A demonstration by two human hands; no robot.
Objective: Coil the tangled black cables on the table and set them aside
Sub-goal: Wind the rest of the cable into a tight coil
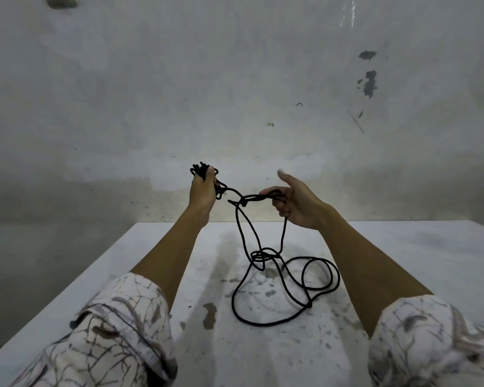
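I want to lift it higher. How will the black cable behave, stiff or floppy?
Probably floppy: the black cable hangs limp from the left hand and right hand. It likely snags, since loops on the table cross each other. Seems light.

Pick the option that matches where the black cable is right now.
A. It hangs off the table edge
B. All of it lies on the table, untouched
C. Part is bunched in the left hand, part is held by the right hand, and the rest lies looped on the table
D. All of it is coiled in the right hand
C: the left hand grips a bunch of black cable, the right hand holds a strand, and loose loops lie on the table.
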